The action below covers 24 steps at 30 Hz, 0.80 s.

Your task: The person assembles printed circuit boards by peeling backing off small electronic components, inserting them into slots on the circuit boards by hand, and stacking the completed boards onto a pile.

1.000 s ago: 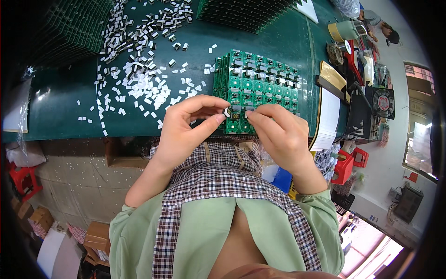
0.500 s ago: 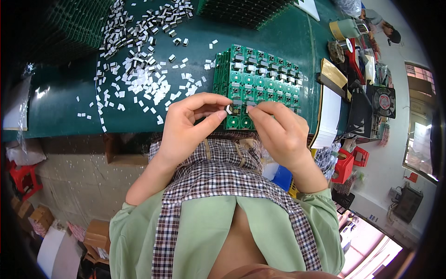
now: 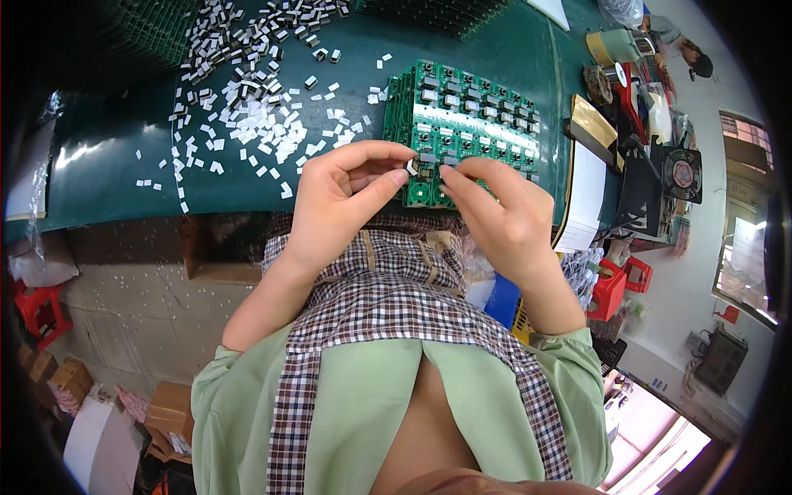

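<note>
A stack of green circuit board panels (image 3: 478, 134), set with rows of small components, lies in front of me. My left hand (image 3: 334, 194) is closed at its front left corner, thumb and forefinger pinching a small bent white piece (image 3: 412, 167). Right beside that piece is a small dark digit display (image 3: 426, 173) on the top panel. My right hand (image 3: 513, 210) has its thumb and fingertips drawn together at the panel's near edge, just right of the display. Whatever those fingertips may hold is hidden. Left of the stack, many small white tabs (image 3: 262, 128) are strewn over the green table.
Dark parts with white tops (image 3: 227, 49) lie heaped at the far left. More boards (image 3: 437, 12) stand at the back. To the right are white papers (image 3: 582, 194), a greenish flask (image 3: 612, 48) and a black fan (image 3: 683, 171). Another person (image 3: 681, 49) is at far right.
The table and boards sit slightly higher in the picture, and both hands have shifted up with them. The left hand keeps its pinch on the white piece; the right stays at the panel's edge.
</note>
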Each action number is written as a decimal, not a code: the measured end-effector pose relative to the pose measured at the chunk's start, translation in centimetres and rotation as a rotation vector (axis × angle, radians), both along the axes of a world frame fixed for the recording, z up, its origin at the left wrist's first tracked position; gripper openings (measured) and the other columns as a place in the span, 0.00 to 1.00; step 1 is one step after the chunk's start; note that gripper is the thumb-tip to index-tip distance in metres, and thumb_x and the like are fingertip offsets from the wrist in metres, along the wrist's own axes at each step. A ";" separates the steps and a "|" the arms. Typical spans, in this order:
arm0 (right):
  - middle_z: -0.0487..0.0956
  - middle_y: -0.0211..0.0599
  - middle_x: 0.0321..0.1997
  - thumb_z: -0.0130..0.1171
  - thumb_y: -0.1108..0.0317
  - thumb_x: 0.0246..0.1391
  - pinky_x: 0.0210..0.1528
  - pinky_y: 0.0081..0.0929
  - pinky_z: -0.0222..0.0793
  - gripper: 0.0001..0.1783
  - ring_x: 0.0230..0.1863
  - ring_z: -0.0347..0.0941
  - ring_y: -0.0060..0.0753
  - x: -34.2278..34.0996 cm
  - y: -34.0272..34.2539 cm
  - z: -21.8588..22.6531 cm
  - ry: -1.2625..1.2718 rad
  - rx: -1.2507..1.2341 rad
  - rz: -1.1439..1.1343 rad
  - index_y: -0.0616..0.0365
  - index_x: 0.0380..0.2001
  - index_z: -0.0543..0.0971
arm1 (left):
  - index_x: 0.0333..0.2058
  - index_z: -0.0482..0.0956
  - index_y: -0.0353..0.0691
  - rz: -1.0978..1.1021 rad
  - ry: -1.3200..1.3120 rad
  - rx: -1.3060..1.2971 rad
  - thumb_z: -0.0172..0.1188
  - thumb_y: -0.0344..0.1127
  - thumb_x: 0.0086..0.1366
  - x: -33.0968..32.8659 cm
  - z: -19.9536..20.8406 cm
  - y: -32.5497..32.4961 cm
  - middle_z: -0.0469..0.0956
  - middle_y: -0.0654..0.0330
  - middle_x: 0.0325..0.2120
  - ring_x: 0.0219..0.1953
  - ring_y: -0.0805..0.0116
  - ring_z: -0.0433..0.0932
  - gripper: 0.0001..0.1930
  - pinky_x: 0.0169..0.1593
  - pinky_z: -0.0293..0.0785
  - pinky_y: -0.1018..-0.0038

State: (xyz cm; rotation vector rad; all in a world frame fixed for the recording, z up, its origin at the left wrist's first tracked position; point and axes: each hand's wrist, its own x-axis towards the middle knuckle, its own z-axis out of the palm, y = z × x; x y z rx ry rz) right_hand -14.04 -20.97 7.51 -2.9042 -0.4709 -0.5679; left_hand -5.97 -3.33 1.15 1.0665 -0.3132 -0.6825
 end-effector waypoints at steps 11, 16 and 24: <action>0.78 0.37 0.36 0.67 0.76 0.37 0.33 0.26 0.74 0.19 0.34 0.77 0.35 0.3 1.3 1.1 0.133 0.554 0.044 0.57 0.38 0.80 | 0.49 0.65 0.34 -0.063 -0.228 -0.036 0.57 0.21 0.57 -0.9 1.8 0.8 0.77 0.59 0.34 0.36 0.77 0.73 0.20 0.42 0.70 0.79; 0.79 0.39 0.32 0.67 0.78 0.36 0.32 0.25 0.75 0.13 0.32 0.78 0.34 -0.8 1.0 0.4 0.079 0.604 0.084 0.61 0.31 0.81 | 0.45 0.68 0.33 -0.067 -0.277 -0.046 0.59 0.21 0.56 -1.3 1.7 0.6 0.77 0.59 0.34 0.36 0.74 0.76 0.17 0.42 0.72 0.77; 0.80 0.36 0.30 0.68 0.79 0.36 0.34 0.25 0.74 0.11 0.33 0.78 0.32 -1.5 1.0 -0.1 0.097 0.809 0.017 0.62 0.28 0.80 | 0.30 0.77 0.36 0.122 -0.726 0.057 0.65 0.24 0.50 -1.5 1.7 -0.3 0.78 0.56 0.27 0.30 0.61 0.78 0.08 0.34 0.73 0.72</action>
